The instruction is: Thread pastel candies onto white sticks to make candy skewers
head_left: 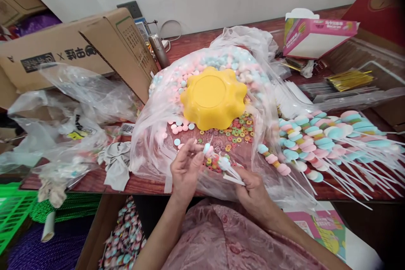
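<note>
My right hand (pixel 253 190) is closed around the white sticks of a few candy skewers (pixel 223 162), which slant up to the left over the table. Pink, blue and small coloured ring candies are threaded on them. At their upper end, the thumb and fingers of my left hand (pixel 186 168) pinch at a pale blue candy (pixel 206 148). Behind the hands, an upturned yellow scalloped bowl (pixel 211 97) rests on a clear plastic sheet among loose pink and blue candies (pixel 180 126). Small ring candies (pixel 242 128) lie scattered in front of the bowl.
Finished-looking candy skewers (pixel 316 139) are piled at the right, sticks toward me. Cardboard boxes (pixel 63 55) and crumpled plastic bags (pixel 85 97) stand left. A pink carton (pixel 322 36) and gold ties (pixel 349 80) lie back right. Below left is a box of wrapped candies (pixel 125 236).
</note>
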`<action>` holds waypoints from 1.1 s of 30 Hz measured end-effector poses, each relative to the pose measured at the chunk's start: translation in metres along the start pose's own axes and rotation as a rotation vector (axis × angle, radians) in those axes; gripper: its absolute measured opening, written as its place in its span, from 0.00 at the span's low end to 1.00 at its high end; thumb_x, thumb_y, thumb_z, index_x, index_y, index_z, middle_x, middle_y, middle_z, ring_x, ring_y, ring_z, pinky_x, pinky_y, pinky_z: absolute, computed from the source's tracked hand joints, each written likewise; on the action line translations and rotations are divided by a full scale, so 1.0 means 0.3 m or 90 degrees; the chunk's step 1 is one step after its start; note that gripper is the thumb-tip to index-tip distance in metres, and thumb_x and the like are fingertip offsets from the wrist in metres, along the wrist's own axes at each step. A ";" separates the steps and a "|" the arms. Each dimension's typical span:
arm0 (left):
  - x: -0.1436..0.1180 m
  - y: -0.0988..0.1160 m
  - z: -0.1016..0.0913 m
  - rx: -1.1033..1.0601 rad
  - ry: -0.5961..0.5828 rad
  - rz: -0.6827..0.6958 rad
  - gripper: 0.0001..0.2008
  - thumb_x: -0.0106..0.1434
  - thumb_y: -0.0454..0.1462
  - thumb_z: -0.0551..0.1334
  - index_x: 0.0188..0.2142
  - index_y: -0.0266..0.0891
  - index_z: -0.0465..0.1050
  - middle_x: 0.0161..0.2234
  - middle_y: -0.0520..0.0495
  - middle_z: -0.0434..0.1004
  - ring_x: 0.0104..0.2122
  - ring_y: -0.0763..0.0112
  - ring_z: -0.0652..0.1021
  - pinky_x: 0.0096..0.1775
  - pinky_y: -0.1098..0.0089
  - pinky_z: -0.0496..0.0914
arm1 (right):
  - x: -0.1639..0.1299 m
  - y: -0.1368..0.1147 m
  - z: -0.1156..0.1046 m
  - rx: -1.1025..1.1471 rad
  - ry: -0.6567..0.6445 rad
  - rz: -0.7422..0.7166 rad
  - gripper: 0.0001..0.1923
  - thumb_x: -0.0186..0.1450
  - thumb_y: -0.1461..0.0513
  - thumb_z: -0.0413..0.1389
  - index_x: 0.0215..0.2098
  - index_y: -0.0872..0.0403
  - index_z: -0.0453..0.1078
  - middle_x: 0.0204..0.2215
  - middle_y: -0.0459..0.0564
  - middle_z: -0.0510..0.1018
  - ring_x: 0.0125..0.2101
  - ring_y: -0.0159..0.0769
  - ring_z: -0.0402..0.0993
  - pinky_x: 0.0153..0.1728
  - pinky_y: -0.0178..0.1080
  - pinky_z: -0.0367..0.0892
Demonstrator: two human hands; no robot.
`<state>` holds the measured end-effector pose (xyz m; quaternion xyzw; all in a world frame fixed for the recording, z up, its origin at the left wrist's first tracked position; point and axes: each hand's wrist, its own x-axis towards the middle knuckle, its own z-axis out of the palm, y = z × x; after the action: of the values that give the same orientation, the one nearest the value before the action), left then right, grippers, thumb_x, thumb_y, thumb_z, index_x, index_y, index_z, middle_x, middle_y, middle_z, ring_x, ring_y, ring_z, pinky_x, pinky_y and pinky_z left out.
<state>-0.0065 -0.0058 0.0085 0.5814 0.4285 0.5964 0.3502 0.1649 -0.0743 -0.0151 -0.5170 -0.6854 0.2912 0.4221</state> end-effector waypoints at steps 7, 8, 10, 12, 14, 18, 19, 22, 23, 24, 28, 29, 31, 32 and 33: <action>-0.019 0.011 0.015 -0.011 -0.073 -0.126 0.11 0.65 0.43 0.65 0.42 0.42 0.83 0.41 0.44 0.85 0.44 0.62 0.83 0.50 0.61 0.76 | -0.041 0.021 -0.008 -0.075 0.058 -0.050 0.29 0.51 0.74 0.45 0.45 0.51 0.75 0.31 0.47 0.82 0.29 0.35 0.78 0.32 0.34 0.72; -0.044 0.004 0.026 -0.027 -0.044 -0.159 0.12 0.65 0.44 0.64 0.43 0.42 0.82 0.43 0.44 0.85 0.45 0.61 0.82 0.50 0.61 0.76 | -0.043 0.018 -0.005 -0.064 0.055 -0.051 0.29 0.51 0.74 0.45 0.44 0.51 0.75 0.30 0.47 0.81 0.28 0.34 0.77 0.31 0.34 0.71; -0.097 -0.009 0.051 -0.064 -0.002 -0.201 0.14 0.66 0.45 0.64 0.46 0.43 0.81 0.46 0.43 0.84 0.48 0.60 0.81 0.50 0.60 0.77 | -0.044 0.009 0.005 -0.039 0.043 -0.054 0.26 0.51 0.74 0.45 0.41 0.52 0.75 0.25 0.45 0.79 0.24 0.33 0.75 0.28 0.33 0.69; -0.143 -0.011 0.074 -0.094 -0.013 -0.198 0.14 0.66 0.46 0.63 0.46 0.44 0.81 0.48 0.43 0.83 0.48 0.60 0.82 0.49 0.60 0.77 | -0.043 0.000 0.016 -0.014 0.041 -0.063 0.23 0.52 0.74 0.45 0.38 0.52 0.74 0.23 0.44 0.76 0.22 0.31 0.72 0.25 0.32 0.67; -0.170 -0.003 0.090 -0.099 -0.058 -0.162 0.13 0.67 0.45 0.63 0.45 0.45 0.82 0.47 0.43 0.83 0.45 0.62 0.83 0.48 0.61 0.78 | -0.041 -0.008 0.021 0.009 0.055 -0.070 0.20 0.53 0.74 0.44 0.35 0.53 0.72 0.22 0.43 0.75 0.20 0.30 0.70 0.24 0.31 0.64; -0.150 0.012 0.081 -0.044 -0.114 -0.121 0.12 0.67 0.43 0.62 0.45 0.44 0.82 0.42 0.45 0.85 0.41 0.65 0.83 0.47 0.63 0.77 | -0.036 0.004 -0.016 0.012 0.086 -0.057 0.17 0.56 0.73 0.45 0.33 0.53 0.71 0.21 0.42 0.71 0.20 0.29 0.67 0.24 0.31 0.63; -0.128 0.011 0.071 -0.024 -0.117 -0.125 0.12 0.68 0.43 0.62 0.45 0.44 0.81 0.42 0.45 0.85 0.41 0.65 0.83 0.46 0.64 0.77 | -0.035 0.016 -0.037 0.003 0.095 -0.041 0.16 0.57 0.73 0.45 0.33 0.53 0.72 0.21 0.41 0.71 0.20 0.29 0.67 0.24 0.31 0.63; -0.029 -0.007 0.042 0.073 -0.149 -0.098 0.11 0.68 0.41 0.62 0.45 0.42 0.81 0.42 0.44 0.84 0.39 0.66 0.82 0.43 0.65 0.76 | -0.039 0.072 -0.113 -0.035 0.161 0.025 0.11 0.62 0.68 0.50 0.34 0.52 0.74 0.19 0.41 0.70 0.18 0.30 0.64 0.22 0.32 0.62; 0.010 -0.016 0.038 0.127 -0.182 -0.068 0.10 0.67 0.40 0.62 0.43 0.41 0.81 0.40 0.44 0.84 0.38 0.66 0.81 0.42 0.66 0.76 | -0.044 0.092 -0.136 -0.050 0.190 0.047 0.09 0.63 0.66 0.52 0.34 0.52 0.75 0.19 0.41 0.70 0.18 0.30 0.64 0.22 0.32 0.62; 0.047 -0.027 0.040 0.192 -0.239 -0.032 0.09 0.66 0.39 0.63 0.42 0.40 0.82 0.38 0.44 0.83 0.37 0.66 0.81 0.42 0.65 0.75 | -0.051 0.111 -0.155 -0.064 0.215 0.066 0.08 0.64 0.64 0.53 0.33 0.52 0.75 0.19 0.41 0.70 0.19 0.31 0.64 0.23 0.33 0.63; 0.150 -0.075 0.077 0.478 -0.467 0.061 0.05 0.62 0.34 0.65 0.34 0.38 0.82 0.33 0.43 0.78 0.37 0.61 0.77 0.41 0.62 0.72 | -0.088 0.151 -0.179 -0.086 0.217 0.090 0.09 0.65 0.61 0.54 0.31 0.53 0.76 0.23 0.44 0.74 0.23 0.33 0.69 0.28 0.34 0.67; 0.161 -0.085 0.087 0.517 -0.497 0.060 0.05 0.62 0.34 0.65 0.33 0.38 0.82 0.33 0.43 0.77 0.37 0.61 0.77 0.40 0.63 0.72 | -0.098 0.153 -0.177 -0.085 0.202 0.085 0.09 0.65 0.62 0.53 0.34 0.53 0.77 0.25 0.44 0.76 0.24 0.34 0.71 0.29 0.34 0.68; 0.171 -0.103 0.097 0.535 -0.516 0.042 0.08 0.63 0.34 0.63 0.30 0.38 0.82 0.32 0.44 0.74 0.35 0.63 0.75 0.38 0.65 0.70 | -0.115 0.154 -0.171 -0.084 0.177 0.065 0.12 0.64 0.64 0.52 0.41 0.53 0.77 0.28 0.44 0.79 0.26 0.34 0.73 0.30 0.33 0.69; 0.173 -0.110 0.096 0.519 -0.513 0.032 0.09 0.64 0.34 0.62 0.30 0.39 0.82 0.31 0.45 0.74 0.35 0.65 0.75 0.38 0.66 0.70 | -0.121 0.156 -0.171 -0.085 0.172 0.050 0.13 0.64 0.65 0.52 0.43 0.53 0.77 0.28 0.44 0.79 0.26 0.33 0.74 0.30 0.33 0.70; 0.173 -0.115 0.092 0.492 -0.502 0.020 0.09 0.65 0.34 0.62 0.30 0.39 0.81 0.31 0.46 0.73 0.34 0.66 0.75 0.38 0.67 0.69 | -0.126 0.160 -0.173 -0.089 0.170 0.034 0.14 0.63 0.66 0.52 0.43 0.52 0.77 0.28 0.43 0.79 0.25 0.32 0.74 0.29 0.32 0.69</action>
<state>0.0141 0.0582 -0.0040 0.8533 0.4440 0.1374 0.2364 0.2368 -0.0981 -0.0412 -0.5971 -0.6278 0.1827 0.4647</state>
